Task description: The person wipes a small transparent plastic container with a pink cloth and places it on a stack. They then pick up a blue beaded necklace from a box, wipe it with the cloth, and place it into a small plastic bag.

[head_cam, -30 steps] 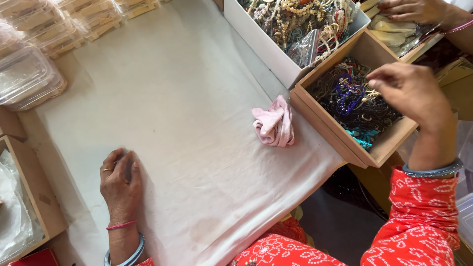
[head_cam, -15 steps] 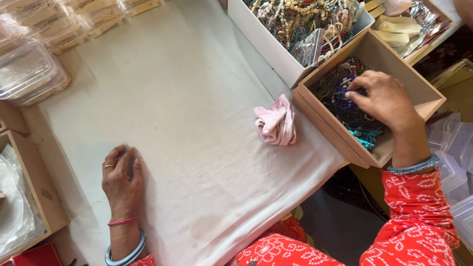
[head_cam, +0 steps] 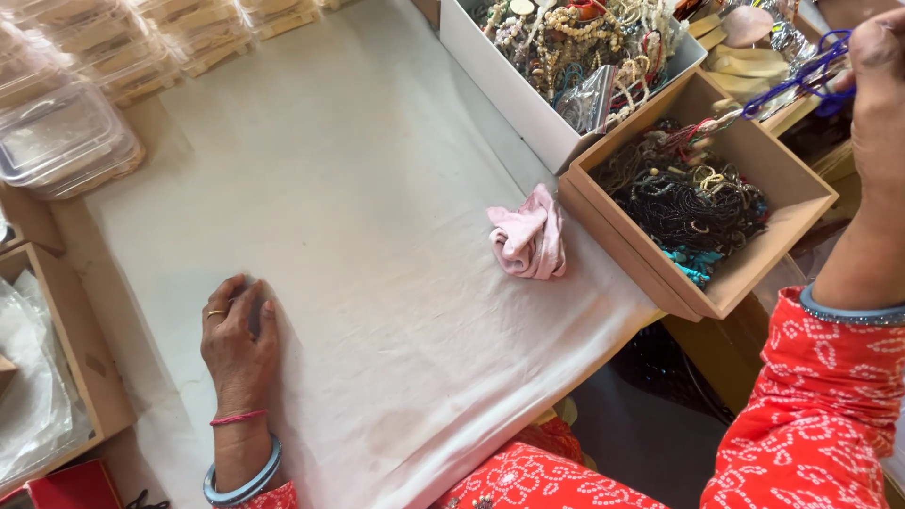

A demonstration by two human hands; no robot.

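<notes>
One strand of blue beaded jewellery [head_cam: 797, 80] is pinched in the right hand [head_cam: 872, 66] and held lifted above the tan cardboard box of tangled necklaces [head_cam: 745, 283], its far end still caught in the tangle. The left hand [head_cam: 238, 344] is laid flat, fingers loosely together, on the white cloth-covered table [head_cam: 377, 188]. Judged from this, untangling is in hand; a gentle, steady pull seems called for.

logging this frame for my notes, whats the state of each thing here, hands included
left hand: flat, palm down on the white cloth
right hand: raised, gripping a blue bead strand
blue bead strand: lifted, stretched above the brown box
brown box: open, part full of tangled dark beads
white box: open, heaped with pale necklaces
pink rag: crumpled beside the brown box
clear containers: lids shut, stacked
</notes>
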